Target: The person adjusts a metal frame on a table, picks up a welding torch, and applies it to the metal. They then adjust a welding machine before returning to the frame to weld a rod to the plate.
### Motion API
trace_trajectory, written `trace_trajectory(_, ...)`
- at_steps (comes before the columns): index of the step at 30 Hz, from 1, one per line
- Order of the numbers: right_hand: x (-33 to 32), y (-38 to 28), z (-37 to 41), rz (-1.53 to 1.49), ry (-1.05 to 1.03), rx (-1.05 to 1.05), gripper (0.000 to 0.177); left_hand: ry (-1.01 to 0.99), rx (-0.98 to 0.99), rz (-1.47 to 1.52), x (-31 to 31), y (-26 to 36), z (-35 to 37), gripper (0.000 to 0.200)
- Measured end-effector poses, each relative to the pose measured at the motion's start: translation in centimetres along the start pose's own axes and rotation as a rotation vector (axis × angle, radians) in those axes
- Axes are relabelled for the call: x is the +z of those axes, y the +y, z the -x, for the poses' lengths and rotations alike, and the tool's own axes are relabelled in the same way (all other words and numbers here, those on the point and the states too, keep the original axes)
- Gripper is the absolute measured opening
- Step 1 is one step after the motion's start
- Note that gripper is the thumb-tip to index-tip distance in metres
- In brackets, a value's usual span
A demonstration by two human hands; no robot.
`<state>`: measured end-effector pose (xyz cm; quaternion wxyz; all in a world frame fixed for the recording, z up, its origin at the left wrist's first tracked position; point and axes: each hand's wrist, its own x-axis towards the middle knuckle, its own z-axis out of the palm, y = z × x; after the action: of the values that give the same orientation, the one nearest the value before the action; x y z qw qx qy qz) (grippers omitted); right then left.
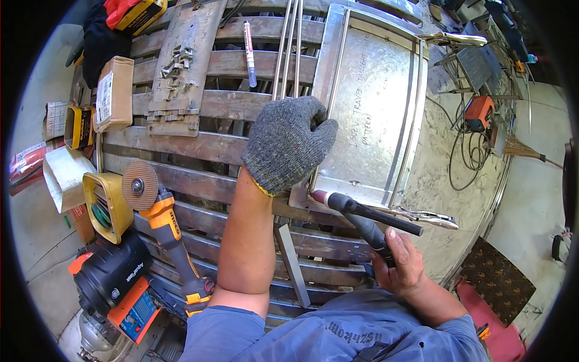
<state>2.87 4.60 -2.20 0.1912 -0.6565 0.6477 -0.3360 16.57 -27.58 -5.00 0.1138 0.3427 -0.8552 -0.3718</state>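
Note:
A grey knitted glove covers my left hand [289, 148], which is closed around the left bar of a bent metal rod frame [339, 57]; its fingertips are partly hidden. The rod frame lies on a metal pattern plate [377, 114] with handwriting on it. My bare right hand [399, 265] grips the handle of a TIG welding torch [362, 223]. The torch's pink cup is close to the frame's lower left corner, just below the glove. Locking pliers [455, 39] sit at the plate's upper right corner, and a second pair [425, 217] at its lower right.
Loose thin rods [288, 48] and a marker [249, 54] lie on the slatted metal bench [229, 105]. To the left are a plate with small metal pieces [175, 78], a cardboard box [114, 93], a yellow container [108, 205] and an angle grinder [166, 226]. A flat bar [292, 265] lies nearer me.

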Motion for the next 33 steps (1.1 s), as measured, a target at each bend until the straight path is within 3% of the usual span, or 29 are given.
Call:
trace_trajectory(6,-0.1,-0.6,-0.3,0.007,-0.013,0.024,0.08,-0.003,0.003,0.011,0.1,-0.2,0.0,0.034)
trace_trajectory(15,0.2,-1.6,-0.2,0.023,-0.029,0.096,0.061,-0.03,0.029,-0.046,0.0,-0.4,0.0,0.036)
trace_trajectory(16,0.0,-1.5,-0.1,0.042,-0.058,0.075,0.07,-0.01,0.043,-0.031,0.1,-0.4,0.0,0.035)
trace_trajectory(20,1.2,-0.6,1.4,-0.006,0.142,0.023,0.087,-0.024,-0.025,0.061,-0.2,0.2,-0.2,0.03)
trace_trajectory(23,0.6,-0.9,1.1,0.114,0.162,0.045,0.084,0.003,-0.016,0.076,0.1,0.0,-0.1,0.03)
trace_trajectory(33,0.3,-0.6,0.4,0.092,0.124,0.0,0.076,-0.016,0.001,0.012,0.0,-0.1,-0.1,0.034)
